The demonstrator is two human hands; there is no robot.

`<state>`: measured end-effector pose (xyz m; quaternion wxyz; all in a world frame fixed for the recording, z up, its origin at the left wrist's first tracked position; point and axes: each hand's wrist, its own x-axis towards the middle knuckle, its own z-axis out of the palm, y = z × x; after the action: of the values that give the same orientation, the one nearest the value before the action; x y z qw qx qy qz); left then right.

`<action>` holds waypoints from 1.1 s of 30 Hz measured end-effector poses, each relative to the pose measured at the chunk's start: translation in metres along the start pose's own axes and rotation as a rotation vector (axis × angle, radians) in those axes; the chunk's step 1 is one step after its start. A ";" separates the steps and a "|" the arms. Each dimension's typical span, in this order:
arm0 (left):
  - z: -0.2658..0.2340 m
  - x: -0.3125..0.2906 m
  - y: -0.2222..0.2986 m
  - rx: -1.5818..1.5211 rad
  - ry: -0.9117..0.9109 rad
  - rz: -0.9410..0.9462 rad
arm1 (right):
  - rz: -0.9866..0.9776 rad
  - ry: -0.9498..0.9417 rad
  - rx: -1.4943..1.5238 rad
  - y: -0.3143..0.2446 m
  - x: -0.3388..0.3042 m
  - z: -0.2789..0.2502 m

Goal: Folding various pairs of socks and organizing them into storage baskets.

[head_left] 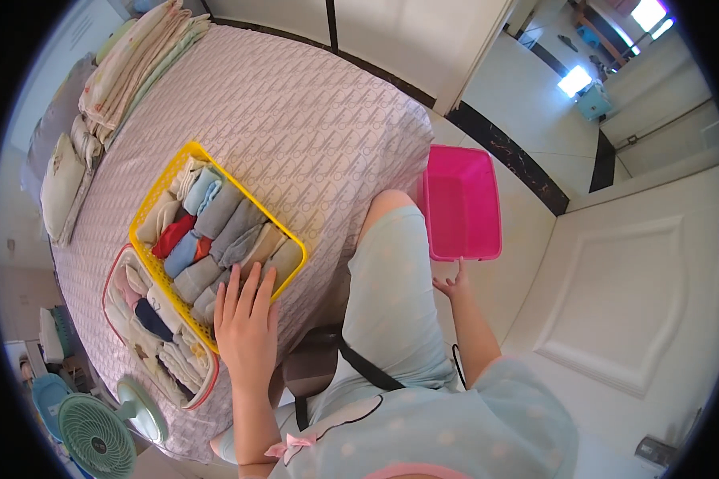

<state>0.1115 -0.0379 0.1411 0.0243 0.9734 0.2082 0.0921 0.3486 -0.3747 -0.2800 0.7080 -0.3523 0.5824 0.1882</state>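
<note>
My left hand (246, 331) lies palm down with its fingers stretched over the near corner of a yellow plastic basket (260, 209). Its fingertips reach the rolled clothes inside; it grips nothing that I can see. Rows of rolled grey clothes (220, 209) fill the basket, with blue, red and beige ones among them. On my right, a bright pink plastic bin (462, 199) stands beside the bed, its inside bare. At the bin's near rim is my right hand (455, 283), thumb and fingers apart, one fingertip at the edge.
A white fabric box with red trim (208, 397), full of folded clothes, sits against the basket on the bed (319, 120). Folded bedding (128, 80) is stacked at the far left. A green fan (96, 435) stands near left. A white door (615, 303) is on the right.
</note>
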 end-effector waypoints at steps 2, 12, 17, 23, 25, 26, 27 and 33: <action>0.004 0.000 -0.002 0.023 0.020 -0.012 | 0.034 -0.096 0.024 0.000 0.036 0.010; 0.014 -0.011 -0.013 0.001 0.144 -0.019 | -0.228 -0.540 -0.567 -0.095 0.059 0.038; 0.011 -0.034 -0.020 -0.083 0.286 0.039 | 0.097 -0.449 0.141 -0.143 -0.076 0.022; 0.019 -0.070 -0.042 -0.185 0.362 -0.025 | -0.631 -0.500 -0.070 -0.162 -0.202 0.063; 0.025 -0.070 -0.046 -0.169 0.372 0.017 | -0.643 -0.617 -0.125 -0.165 -0.230 0.094; 0.027 -0.070 -0.046 -0.198 0.344 0.018 | -0.716 -0.683 -0.139 -0.164 -0.245 0.113; 0.029 -0.070 -0.046 -0.211 0.318 0.014 | -0.719 -0.665 -0.137 -0.159 -0.258 0.134; 0.027 -0.065 -0.039 -0.232 0.305 -0.032 | -0.462 -0.769 0.000 -0.125 -0.348 0.199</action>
<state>0.0424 -0.0290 0.1002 0.1062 0.9353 0.2131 0.2618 0.4836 -0.2673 0.1024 0.8964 -0.3777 0.1830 0.1423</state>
